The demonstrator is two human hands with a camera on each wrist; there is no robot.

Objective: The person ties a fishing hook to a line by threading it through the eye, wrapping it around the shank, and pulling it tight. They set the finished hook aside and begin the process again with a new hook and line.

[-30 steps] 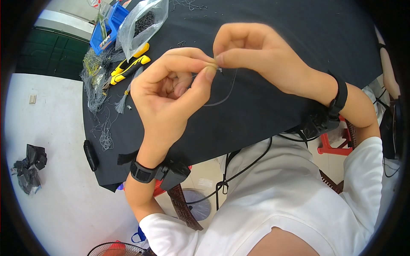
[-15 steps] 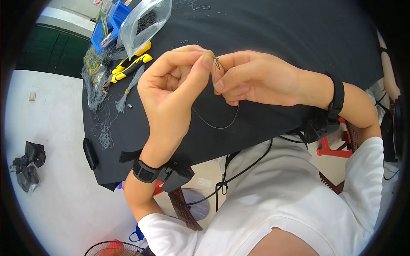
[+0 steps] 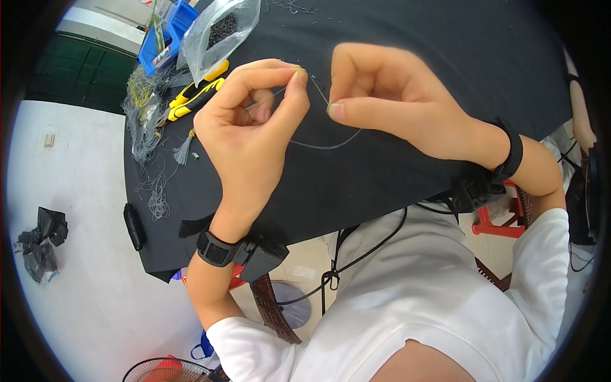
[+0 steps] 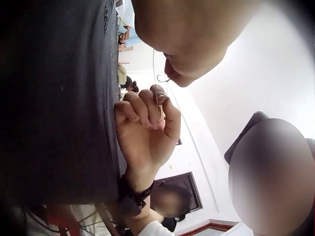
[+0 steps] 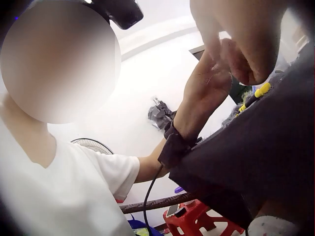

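Note:
Over the black table, my left hand (image 3: 245, 137) pinches a small dark fish hook (image 4: 161, 78) between thumb and forefinger; its bend shows in the left wrist view. A thin fishing line (image 3: 321, 92) runs taut from there to my right hand (image 3: 407, 105), whose thumb and forefinger pinch it. More of the line hangs below both hands in a loose curve (image 3: 328, 147). The hands stand a short way apart, above the cloth. In the right wrist view the near fingers cover the hook and line.
Black cloth covers the table (image 3: 382, 178). At its left lie yellow-black pliers (image 3: 194, 102), tangled grey line (image 3: 141, 121) and a tied bundle of strands (image 3: 183, 151). Behind them are a clear bag (image 3: 207, 54) of dark small pieces and a blue bin (image 3: 156, 54).
My right hand dropped beside the left fingertips, fingers round the line near the hook, then rose and drew away to the right. The line between the hands is now stretched straight.

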